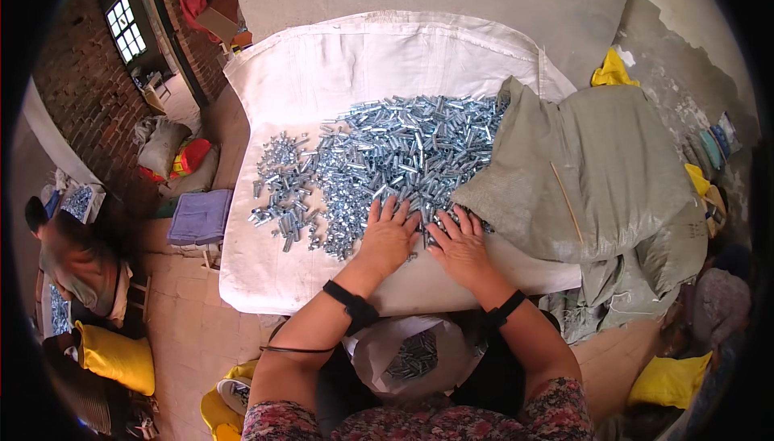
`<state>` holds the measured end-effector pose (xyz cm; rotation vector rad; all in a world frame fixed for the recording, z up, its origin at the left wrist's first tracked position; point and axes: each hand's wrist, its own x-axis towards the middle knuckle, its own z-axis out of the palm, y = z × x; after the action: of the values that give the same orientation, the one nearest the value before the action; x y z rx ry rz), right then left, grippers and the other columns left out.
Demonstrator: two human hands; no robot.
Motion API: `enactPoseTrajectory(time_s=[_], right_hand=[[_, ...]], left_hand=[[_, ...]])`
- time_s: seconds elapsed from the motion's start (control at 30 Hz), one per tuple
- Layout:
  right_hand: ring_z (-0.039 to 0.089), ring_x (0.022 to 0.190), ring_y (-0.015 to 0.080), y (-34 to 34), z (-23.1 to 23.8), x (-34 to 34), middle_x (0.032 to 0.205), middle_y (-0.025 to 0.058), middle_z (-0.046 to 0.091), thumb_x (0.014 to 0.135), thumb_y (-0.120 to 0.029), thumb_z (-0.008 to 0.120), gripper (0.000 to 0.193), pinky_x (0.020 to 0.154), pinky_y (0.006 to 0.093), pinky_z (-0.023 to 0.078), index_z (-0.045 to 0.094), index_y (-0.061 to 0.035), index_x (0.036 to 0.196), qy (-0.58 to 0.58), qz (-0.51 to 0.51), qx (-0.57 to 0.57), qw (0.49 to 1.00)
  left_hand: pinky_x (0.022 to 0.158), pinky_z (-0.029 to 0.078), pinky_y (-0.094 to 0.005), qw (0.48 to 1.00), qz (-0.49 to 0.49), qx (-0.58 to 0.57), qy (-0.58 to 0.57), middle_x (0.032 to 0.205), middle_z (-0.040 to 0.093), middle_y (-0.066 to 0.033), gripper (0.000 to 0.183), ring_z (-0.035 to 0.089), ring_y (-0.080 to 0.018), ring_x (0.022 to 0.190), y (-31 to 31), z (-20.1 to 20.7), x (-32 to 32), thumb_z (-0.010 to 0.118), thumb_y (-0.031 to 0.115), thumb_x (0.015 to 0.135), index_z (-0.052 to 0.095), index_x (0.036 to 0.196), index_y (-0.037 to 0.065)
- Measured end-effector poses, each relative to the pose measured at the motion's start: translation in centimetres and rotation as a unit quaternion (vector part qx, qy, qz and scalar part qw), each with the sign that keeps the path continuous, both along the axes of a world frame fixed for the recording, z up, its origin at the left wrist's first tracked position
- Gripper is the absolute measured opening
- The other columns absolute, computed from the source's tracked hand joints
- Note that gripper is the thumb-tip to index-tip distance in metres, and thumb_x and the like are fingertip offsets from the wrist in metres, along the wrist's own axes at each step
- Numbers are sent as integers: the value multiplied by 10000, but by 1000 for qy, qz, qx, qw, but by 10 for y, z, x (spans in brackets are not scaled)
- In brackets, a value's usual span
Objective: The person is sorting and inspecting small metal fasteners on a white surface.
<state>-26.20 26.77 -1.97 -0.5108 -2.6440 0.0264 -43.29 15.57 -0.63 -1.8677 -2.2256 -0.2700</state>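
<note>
From the head view, with the middle of the white cloth as the clock's centre, I am watching a person leaning over a broad heap of metal pieces. These small, silvery-blue tubes and bits are covering the middle of the cloth, and a looser scatter is lying toward 9 o'clock.

The left hand is resting palm down at 6 o'clock, its fingers slightly spread and their tips touching the near edge of the heap. The right hand is lying between 4 and 5 o'clock, also palm down, with its fingers a little apart and reaching among the pieces. Whether anything is being pinched beneath either hand, I cannot tell. Each wrist is wearing a black band.

At 3 o'clock a grey-green sack is slumping over the heap's edge, a thin stick lying on it. Down at 6 o'clock, a white container is holding darker-looking pieces near the person's body.

Farther out, a co-worker is bending forward between 8 and 9 o'clock, a yellow sack is sitting at 8, and another yellow bag is lying at 4.
</note>
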Motion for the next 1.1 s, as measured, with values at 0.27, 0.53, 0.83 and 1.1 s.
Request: enactPoseTrajectory(time_s=[0.27, 0.53, 0.83, 1.1], right_hand=[[373, 1338, 356, -12, 2, 28, 1392, 99, 494, 865, -222, 658, 361, 1097, 515, 302, 633, -160, 1220, 90, -26, -58, 994], [471, 1257, 357, -10, 14, 31, 1344, 147, 525, 882, -133, 624, 303, 1043, 474, 373, 647, -75, 1179, 202, -16, -114, 973], [599, 1027, 343, 1, 13, 41, 1126, 144, 635, 876, -81, 630, 176, 871, 423, 490, 675, -28, 1039, 257, -13, -141, 956], [648, 758, 282, -36, 7, 44, 879, 69, 637, 855, -211, 688, 142, 641, 405, 522, 683, -98, 940, 99, -33, -165, 981]], left_hand=[[1103, 289, -556, 989, -20, -26, -144, 1383, 529, -135, 382, 442, -365, 1304, -19, 35, 3, 613, 291, 911, 625, 1265, 147], [1116, 218, -627, 997, 71, 18, -12, 1540, 325, -157, 567, 287, -418, 1403, 134, 55, -46, 616, 469, 891, 514, 1397, 236], [1074, 224, -665, 995, 19, -87, -34, 1492, 430, -101, 444, 360, -366, 1361, 111, 28, -32, 498, 443, 971, 518, 1384, 282], [1102, 252, -609, 999, -3, -52, 3, 1475, 441, -121, 413, 312, -394, 1389, 42, 18, -11, 520, 377, 977, 537, 1374, 260]])
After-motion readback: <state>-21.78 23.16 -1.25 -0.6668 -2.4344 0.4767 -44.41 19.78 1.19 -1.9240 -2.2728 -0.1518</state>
